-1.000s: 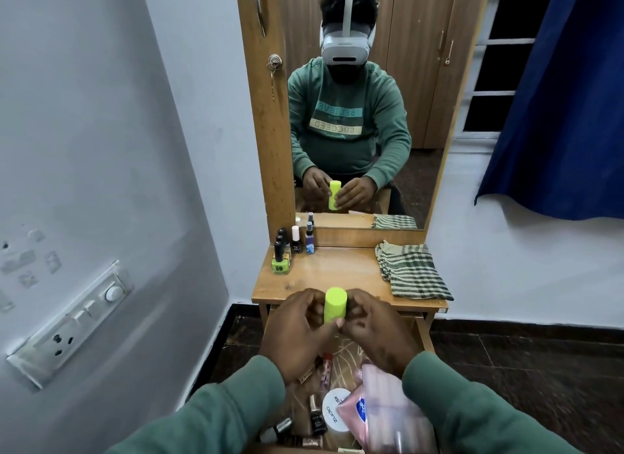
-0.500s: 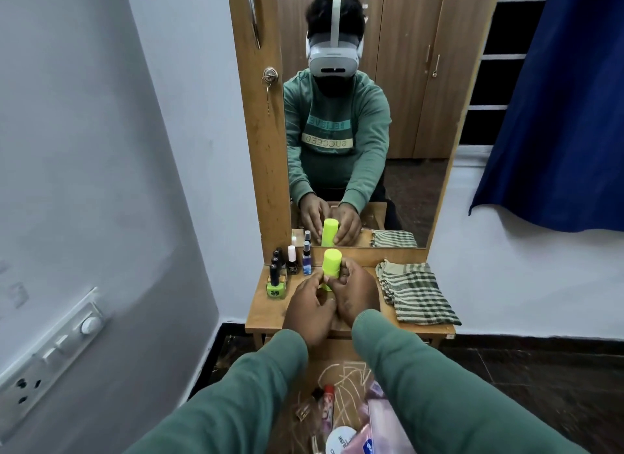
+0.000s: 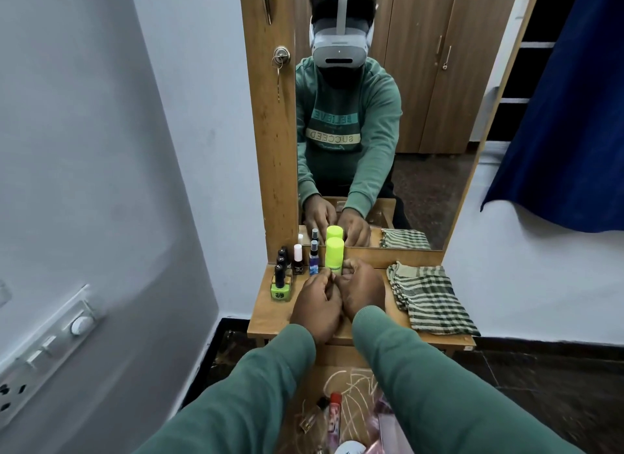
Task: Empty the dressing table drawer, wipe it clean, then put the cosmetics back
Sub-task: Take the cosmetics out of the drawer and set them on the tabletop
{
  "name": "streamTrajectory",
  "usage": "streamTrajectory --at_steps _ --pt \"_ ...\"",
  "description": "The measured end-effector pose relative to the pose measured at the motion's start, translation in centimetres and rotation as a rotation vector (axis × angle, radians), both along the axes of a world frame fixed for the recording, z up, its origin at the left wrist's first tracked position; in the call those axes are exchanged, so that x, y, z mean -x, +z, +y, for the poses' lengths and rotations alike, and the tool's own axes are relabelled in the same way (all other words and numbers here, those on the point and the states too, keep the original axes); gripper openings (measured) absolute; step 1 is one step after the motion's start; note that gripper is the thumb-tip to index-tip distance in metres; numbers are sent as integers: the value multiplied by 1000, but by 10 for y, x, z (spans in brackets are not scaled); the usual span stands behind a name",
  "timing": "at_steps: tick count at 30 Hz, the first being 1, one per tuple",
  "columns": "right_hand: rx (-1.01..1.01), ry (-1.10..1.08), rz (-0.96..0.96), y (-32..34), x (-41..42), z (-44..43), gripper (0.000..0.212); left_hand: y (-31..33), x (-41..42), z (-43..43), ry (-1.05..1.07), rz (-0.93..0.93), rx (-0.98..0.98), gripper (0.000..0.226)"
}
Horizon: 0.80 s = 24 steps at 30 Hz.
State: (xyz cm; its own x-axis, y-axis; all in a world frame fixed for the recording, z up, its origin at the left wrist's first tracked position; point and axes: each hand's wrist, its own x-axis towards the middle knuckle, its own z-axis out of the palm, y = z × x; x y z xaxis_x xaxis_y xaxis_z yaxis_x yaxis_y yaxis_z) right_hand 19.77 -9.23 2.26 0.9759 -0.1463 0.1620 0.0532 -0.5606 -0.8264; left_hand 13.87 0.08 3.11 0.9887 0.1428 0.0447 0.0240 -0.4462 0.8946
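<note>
Up at the back of the table, close against the mirror, both hands are closed around the lower part of a lime-green bottle. The left hand pinches it from the left with curled fingers and the right hand wraps it from the right, the thumb tucked against the label. The bottle stands upright with its cap on; its base is hidden behind the fingers, so whether it touches the wood cannot be told. Just beside it on the left stands a small spray bottle with blue liquid, then a white-capped nail polish. Further left, a row of black-capped nail polish bottles runs toward the table's edge, the nearest one green. A folded checked cloth lies on the right half of the table, apart from the hands. Below the green sleeves the drawer is pulled open, with a red tube and other small cosmetics lying in it, partly covered by the arms.
</note>
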Motion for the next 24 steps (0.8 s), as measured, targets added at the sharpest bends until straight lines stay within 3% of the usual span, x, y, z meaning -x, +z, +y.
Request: streamTrajectory --at_steps 8,18,21,24 --pt "63 -20 23 5 0 2 17 -1 -5 1 25 -15 -78 52" --pt "-86 103 55 9 23 -15 18 4 28 3 -22 -52 -153 54" --pt "-90 196 -34 9 49 -24 7 0 61 7 -83 -164 -137 52" --pt "36 297 -186 1 87 -32 18 -12 93 12 -75 -302 -210 43"
